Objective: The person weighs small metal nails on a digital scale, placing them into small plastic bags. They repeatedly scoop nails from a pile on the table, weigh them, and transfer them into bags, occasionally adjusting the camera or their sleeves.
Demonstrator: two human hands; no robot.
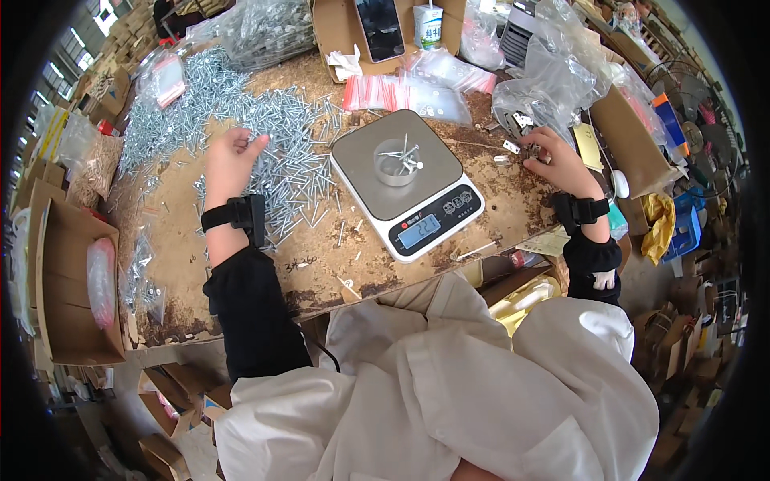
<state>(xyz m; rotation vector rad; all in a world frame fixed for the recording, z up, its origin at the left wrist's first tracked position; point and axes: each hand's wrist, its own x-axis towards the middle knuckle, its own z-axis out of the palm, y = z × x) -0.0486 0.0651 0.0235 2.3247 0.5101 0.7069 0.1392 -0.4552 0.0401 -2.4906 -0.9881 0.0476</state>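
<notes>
Head view: the left hand [231,156] is laid on the pile of silver screws [241,120] spread over the left of the bench [321,264], fingers curled loosely into the heap; whether any screws are pinched cannot be told. The right hand [557,160] is closed around small metal brackets [517,128] at the mouth of a clear plastic bag [545,88] on the right. Between the hands stands a digital scale [405,180], with a small round metal cup [395,164] on its platform holding a few screws. For a true reading, it is judged that pieces should be dropped into the cup from just above, without the platform being touched or leaned on, and that strays on the bench be kept off the plate. Open room is limited: the near bench edge is worn and ragged, loose screws lie close to it, and red-topped packets [401,88] crowd the far side. A clear lane is left only in front of the scale; sleeves are best kept from sweeping it.
</notes>
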